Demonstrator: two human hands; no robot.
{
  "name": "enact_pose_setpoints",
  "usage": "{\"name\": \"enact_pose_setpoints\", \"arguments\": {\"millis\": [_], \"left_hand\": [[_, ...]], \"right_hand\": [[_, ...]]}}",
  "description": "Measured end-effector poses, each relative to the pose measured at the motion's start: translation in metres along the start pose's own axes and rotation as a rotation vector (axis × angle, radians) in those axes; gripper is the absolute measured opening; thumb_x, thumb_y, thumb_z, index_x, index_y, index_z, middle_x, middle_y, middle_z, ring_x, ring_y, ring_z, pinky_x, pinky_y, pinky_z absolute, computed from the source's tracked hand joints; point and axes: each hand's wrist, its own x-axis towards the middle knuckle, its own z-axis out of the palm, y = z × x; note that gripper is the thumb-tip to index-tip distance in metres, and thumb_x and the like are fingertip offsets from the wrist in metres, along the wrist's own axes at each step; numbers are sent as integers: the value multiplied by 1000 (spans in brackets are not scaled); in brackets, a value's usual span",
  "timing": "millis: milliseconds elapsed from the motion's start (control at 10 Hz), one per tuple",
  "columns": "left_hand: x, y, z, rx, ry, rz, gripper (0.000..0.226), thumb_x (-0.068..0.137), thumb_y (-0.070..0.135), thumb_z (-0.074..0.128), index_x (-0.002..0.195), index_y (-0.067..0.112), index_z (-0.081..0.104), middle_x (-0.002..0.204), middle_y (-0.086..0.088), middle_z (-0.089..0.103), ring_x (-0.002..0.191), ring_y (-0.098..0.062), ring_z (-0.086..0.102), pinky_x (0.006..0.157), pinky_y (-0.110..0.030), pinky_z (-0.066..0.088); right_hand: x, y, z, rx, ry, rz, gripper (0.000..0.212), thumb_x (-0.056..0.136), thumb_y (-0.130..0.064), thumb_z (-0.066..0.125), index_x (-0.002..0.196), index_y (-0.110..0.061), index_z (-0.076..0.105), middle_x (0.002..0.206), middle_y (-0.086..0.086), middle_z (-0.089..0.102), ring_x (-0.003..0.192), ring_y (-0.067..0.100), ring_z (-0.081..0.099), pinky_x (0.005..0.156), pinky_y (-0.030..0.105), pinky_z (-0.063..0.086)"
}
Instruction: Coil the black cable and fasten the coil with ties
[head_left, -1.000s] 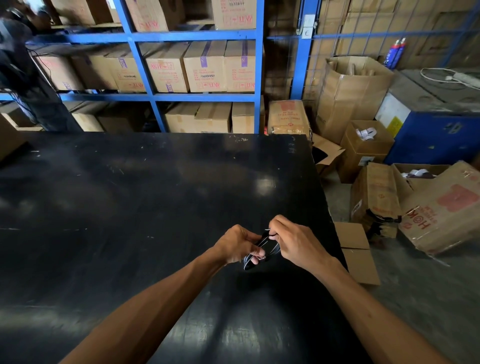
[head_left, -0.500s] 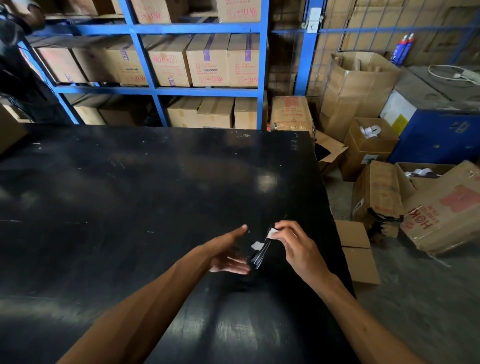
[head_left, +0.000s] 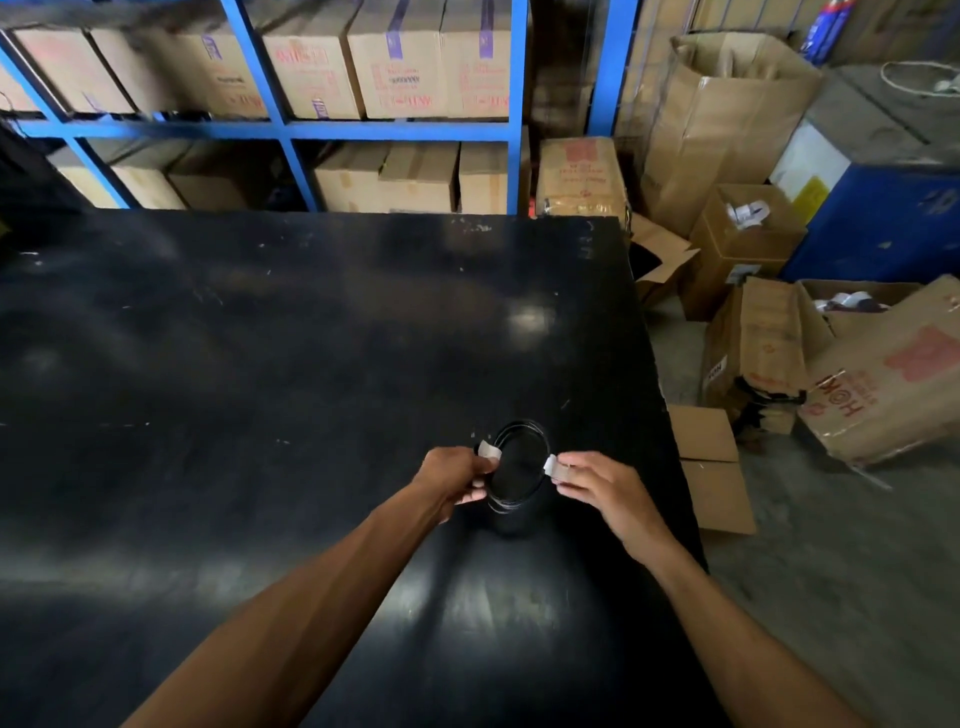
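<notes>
Black cable (head_left: 519, 470), wound into an oval coil, sits between the two hands in the head view, held just above the dark tabletop (head_left: 260, 364) near its right edge. A pale tie (head_left: 489, 450) wraps the coil's left side and a second pale tie (head_left: 554, 465) wraps its right side. The left hand (head_left: 453, 477) is closed on the left side of the coil, its fingers curled around the strands just below the first tie. The right hand (head_left: 605, 488) pinches the second tie between thumb and fingertips, touching the coil's right side. Both forearms reach in from the bottom of the frame. To the right of the tabletop, on the floor, stands an open cardboard box (head_left: 748, 234) with white, crumpled-looking items inside; what they are cannot be told. Nearer, another open box (head_left: 857, 299) shows white and dark pieces at its mouth. A tall open carton (head_left: 727, 119) stands behind them, its contents hidden. Blue shelving (head_left: 291, 130) behind the tabletop carries closed cardboard boxes on two levels.
</notes>
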Motion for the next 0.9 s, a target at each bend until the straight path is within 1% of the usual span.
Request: {"name": "enact_pose_setpoints", "arguments": {"millis": [100,200,300,400,500,600,700,800,900], "left_hand": [[7,-8,5,12,-2,18,7,85,3,72,92,4,72,66,-6,61,56,-14,57,55,-27,57],[18,-17,6,10,63,-6,6,85,-1,71,90,2,72,59,-4,63,53,-14,57,50,-25,56],[27,-22,4,31,123,-28,6,85,-2,71,80,2,70,63,-7,64,54,-16,58,49,-26,58],[41,-26,9,58,113,-42,9,85,-4,69,77,1,70,63,-7,65,54,-16,59,50,-26,59],[53,-27,16,121,117,-13,3,84,-3,71,86,-1,73,67,-9,67,56,-17,63,56,-29,62],[65,-29,21,233,172,30,10,81,1,75,91,-1,76,73,-13,73,61,-22,70,71,-38,65],[70,-35,22,293,205,56,9,79,8,80,87,9,76,71,-11,74,58,-22,69,70,-38,65],[65,-35,17,229,167,71,15,78,19,83,88,17,72,71,-5,74,55,-16,65,60,-31,61],[48,-51,2,124,200,92,19,83,28,79,93,14,72,75,-5,74,59,-17,65,58,-29,55]], "right_hand": [[10,2,5,79,71,116,14,90,-10,76,104,-7,73,97,15,79,92,23,78,75,28,63],[23,13,9,-31,168,181,28,83,0,80,108,-5,66,83,10,76,77,17,76,66,25,61],[32,23,6,-217,187,238,30,80,-2,82,106,-6,69,76,3,76,73,16,77,67,28,64],[43,31,3,-327,197,278,19,75,-6,84,89,-16,74,74,4,79,72,22,79,78,40,65],[54,37,1,-424,202,267,21,73,-9,83,73,-26,72,75,5,80,71,22,78,82,44,64],[63,42,1,-463,181,269,19,74,-11,82,71,-27,71,70,-5,78,71,11,76,84,42,63],[63,50,1,-539,157,208,13,79,-19,79,73,-29,72,58,-22,70,65,-12,68,85,31,60],[59,49,2,-597,186,169,5,81,-32,75,81,-28,77,77,-14,76,80,6,73,84,34,58],[36,59,-1,-583,290,168,14,90,-37,72,100,-28,76,103,0,71,83,15,71,83,31,53]]}}
